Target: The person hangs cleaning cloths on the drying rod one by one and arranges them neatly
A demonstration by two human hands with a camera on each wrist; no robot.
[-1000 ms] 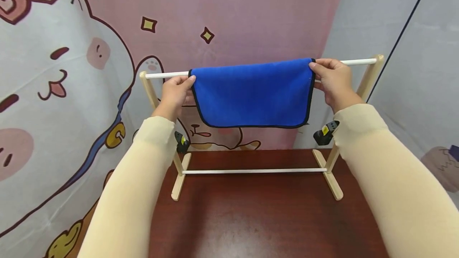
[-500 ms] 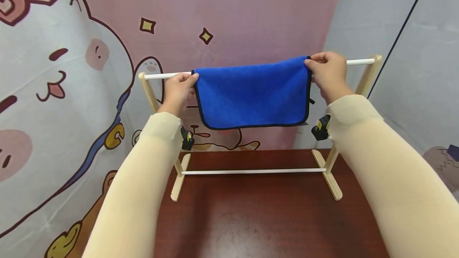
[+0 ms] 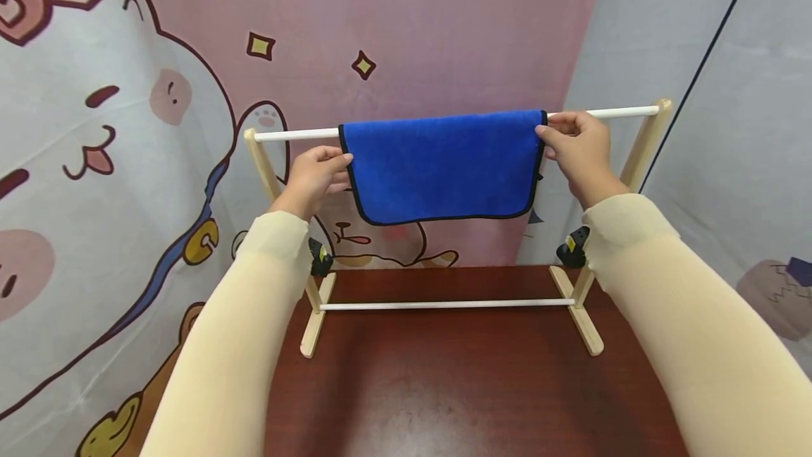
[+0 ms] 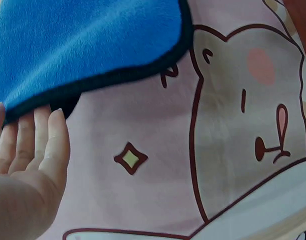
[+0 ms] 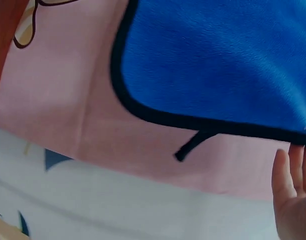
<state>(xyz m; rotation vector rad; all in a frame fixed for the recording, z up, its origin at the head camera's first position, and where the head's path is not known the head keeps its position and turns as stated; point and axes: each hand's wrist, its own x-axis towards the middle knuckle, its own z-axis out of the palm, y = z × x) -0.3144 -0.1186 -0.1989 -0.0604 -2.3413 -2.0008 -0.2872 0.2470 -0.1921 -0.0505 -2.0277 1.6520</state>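
Note:
A blue towel (image 3: 444, 168) with black edging hangs folded over the white top bar (image 3: 294, 135) of a wooden rack. At its left edge, a little below the bar, my left hand (image 3: 317, 173) pinches the black border between thumb and fingers. My right hand (image 3: 583, 154) pinches the opposite border just under the bar. In the left wrist view, the left hand's fingers (image 4: 33, 137) lie behind the towel's edge. A small black loop (image 5: 190, 145) sticks out from the border in the right wrist view, where only part of the right hand (image 5: 295, 192) shows.
The rack's pale wooden feet (image 3: 318, 316) stand on a dark red-brown table (image 3: 431, 386), joined by a lower white bar (image 3: 444, 305). Behind hangs a pink and white curtain (image 3: 457, 20) with cartoon animals. A small black device (image 3: 573, 249) sits at each wrist.
The right hand lifted the towel's right top corner and moved it left, then lowered it, so the top fold lies along the bar. My left hand has slid down the left edge.

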